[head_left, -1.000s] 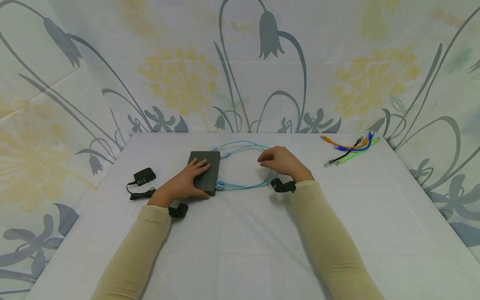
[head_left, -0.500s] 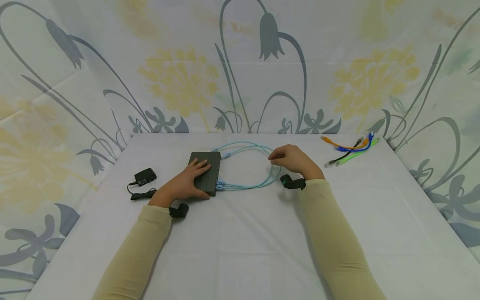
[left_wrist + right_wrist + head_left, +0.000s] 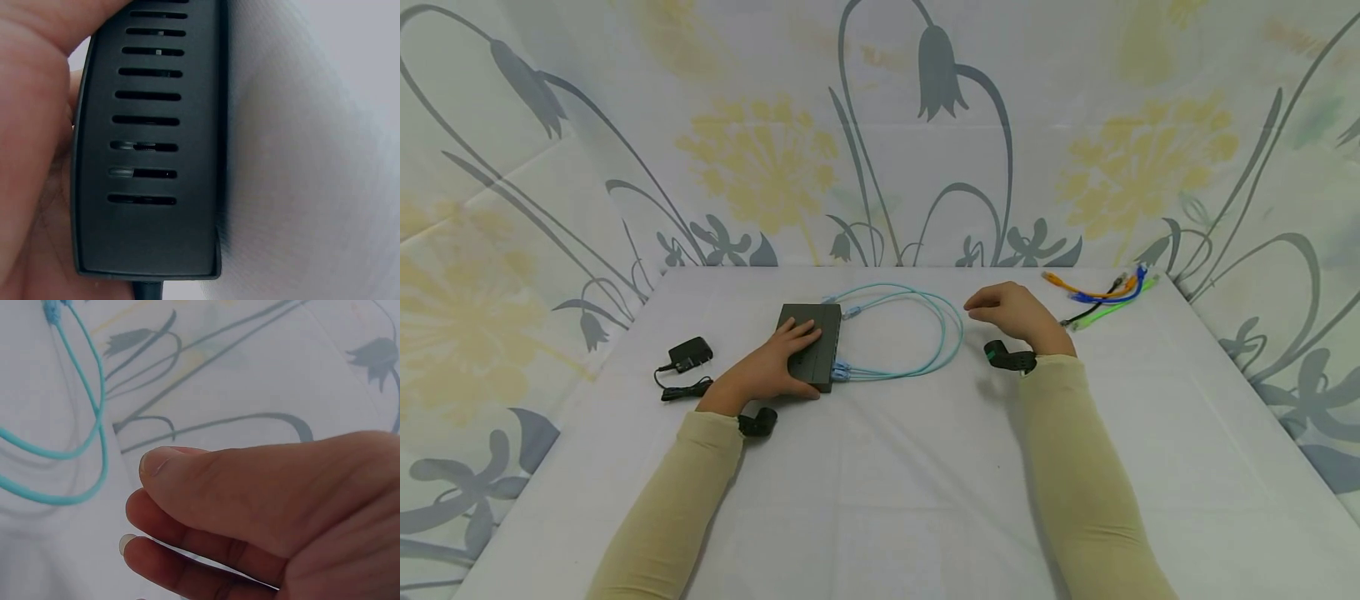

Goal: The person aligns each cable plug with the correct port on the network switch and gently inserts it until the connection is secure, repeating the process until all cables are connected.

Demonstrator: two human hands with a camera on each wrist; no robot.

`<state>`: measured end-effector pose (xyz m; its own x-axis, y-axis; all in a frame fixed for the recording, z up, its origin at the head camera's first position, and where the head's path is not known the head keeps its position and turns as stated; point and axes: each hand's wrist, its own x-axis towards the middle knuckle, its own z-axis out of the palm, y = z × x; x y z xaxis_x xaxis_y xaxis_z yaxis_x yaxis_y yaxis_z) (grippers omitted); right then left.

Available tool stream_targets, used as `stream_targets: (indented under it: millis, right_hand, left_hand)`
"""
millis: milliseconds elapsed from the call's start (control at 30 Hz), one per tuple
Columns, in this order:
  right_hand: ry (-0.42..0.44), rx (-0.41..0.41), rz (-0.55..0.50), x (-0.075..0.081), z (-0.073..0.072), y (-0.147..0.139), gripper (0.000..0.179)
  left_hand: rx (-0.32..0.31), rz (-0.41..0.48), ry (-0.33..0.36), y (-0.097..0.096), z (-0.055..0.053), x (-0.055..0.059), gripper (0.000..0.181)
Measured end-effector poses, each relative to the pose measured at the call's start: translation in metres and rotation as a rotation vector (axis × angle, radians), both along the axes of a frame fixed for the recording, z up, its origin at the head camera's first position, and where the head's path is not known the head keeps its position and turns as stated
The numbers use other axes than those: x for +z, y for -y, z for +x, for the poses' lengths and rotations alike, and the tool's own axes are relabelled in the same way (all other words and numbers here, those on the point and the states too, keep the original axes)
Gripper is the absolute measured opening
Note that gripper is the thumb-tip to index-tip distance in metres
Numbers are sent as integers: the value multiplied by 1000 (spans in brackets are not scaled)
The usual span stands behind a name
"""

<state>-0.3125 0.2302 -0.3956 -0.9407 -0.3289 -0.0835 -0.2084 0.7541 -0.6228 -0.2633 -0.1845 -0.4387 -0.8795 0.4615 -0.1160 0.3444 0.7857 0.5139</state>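
A black network switch lies on the white table, its slotted side filling much of the left wrist view. My left hand rests on its top with fingers spread, the thumb along the near edge. Light blue Ethernet cables loop out from the switch's right side and curve back to it; the lower connectors sit at its ports. To the right of the loops hovers my right hand, thumb and fingers loosely bent, with nothing between them. In the right wrist view its fingertips are apart from the cables.
At the left lies a black power adapter with its bundled cord. Several loose patch cables, including an orange one and a blue one, lie at the back right. A flower-printed curtain stands behind the table.
My right hand has moved to the right, from over the cable loops to beside them, uncovering the bend of the light blue cables. The left hand and the switch have stayed put.
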Motion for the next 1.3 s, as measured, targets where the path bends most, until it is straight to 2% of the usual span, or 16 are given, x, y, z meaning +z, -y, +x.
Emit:
stream_targets:
  millis: [400, 767, 1300]
  right_hand:
    - [9, -64, -10, -3, 2, -32, 35]
    - [22, -152, -15, 1, 9, -53, 40]
    - [56, -209, -7, 1, 14, -77, 42]
  left_hand:
    - [-4, 11, 6, 0, 1, -1, 107]
    - [1, 8, 3, 0, 2, 0, 106]
    - [-13, 16, -6, 0, 3, 4, 106]
